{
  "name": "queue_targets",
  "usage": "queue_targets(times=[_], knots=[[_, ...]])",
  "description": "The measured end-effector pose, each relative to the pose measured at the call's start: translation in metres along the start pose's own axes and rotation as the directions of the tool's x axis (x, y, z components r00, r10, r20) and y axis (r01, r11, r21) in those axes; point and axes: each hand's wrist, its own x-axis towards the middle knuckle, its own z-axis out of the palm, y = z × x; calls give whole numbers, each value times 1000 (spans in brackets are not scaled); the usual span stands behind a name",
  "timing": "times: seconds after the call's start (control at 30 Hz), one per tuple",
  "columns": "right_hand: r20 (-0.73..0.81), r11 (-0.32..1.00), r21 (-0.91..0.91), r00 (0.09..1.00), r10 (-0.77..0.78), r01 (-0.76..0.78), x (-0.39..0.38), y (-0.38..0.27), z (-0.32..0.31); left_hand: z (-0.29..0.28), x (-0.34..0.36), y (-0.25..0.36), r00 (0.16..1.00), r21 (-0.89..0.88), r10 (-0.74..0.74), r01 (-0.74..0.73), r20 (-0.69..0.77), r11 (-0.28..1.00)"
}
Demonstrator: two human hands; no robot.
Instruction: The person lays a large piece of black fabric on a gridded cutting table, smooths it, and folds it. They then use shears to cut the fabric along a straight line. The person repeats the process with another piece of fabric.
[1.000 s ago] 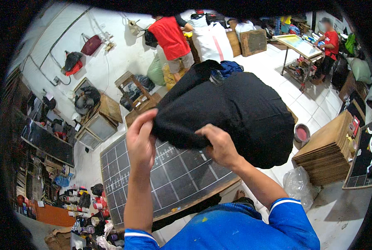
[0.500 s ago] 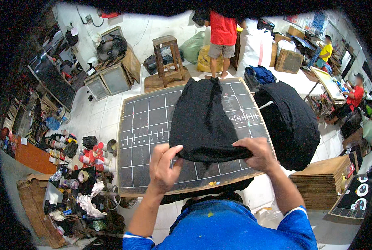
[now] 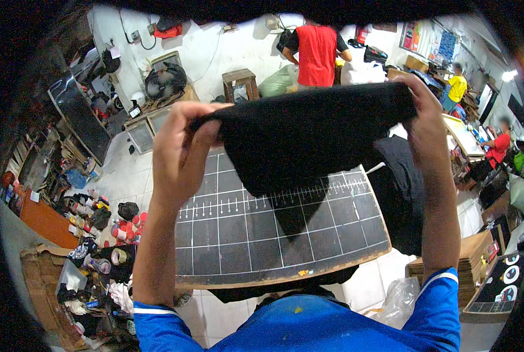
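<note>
Raised since half a second ago, the soft black fabric piece (image 3: 317, 132) is aloft, over the twelve o'clock side of the dark, white-gridded board with wooden edges (image 3: 265, 232). The person's left hand (image 3: 185, 149) grasps its nine o'clock end; the right hand (image 3: 424, 111) grips its three o'clock end. Just beside the board, toward three o'clock, sits a black cloth heap (image 3: 398, 190). Near twelve o'clock stands a co-worker in a red-and-black shirt (image 3: 316, 56).

hands (image 3: 182, 154): raised, wider apart | black cloth (image 3: 320, 135): lifted off gridded board (image 3: 235, 255), hanging between them
</note>
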Motion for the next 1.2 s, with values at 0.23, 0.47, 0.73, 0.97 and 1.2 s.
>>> queue_targets(times=[0.23,0.47,0.73,0.97,1.2], knots=[[181,912,215,932,314,-349,148,123,75,12,101,-109,952,641,254,-304,172,704],[-86,985,172,996,2,13,241,79,31,-11,222,-96,754,735,650,-387,-95,557],[-13,952,-198,971,-240,232,77,44,-17,-7,85,-35,836,696,545,-427,60,578],[416,968,172,904,96,-182,-135,68,21,44,-147,-15,977,494,-8,-101,215,864],[600,895,72,736,314,-440,-253,59,28,60,-257,23,863,417,-399,254,309,873]])
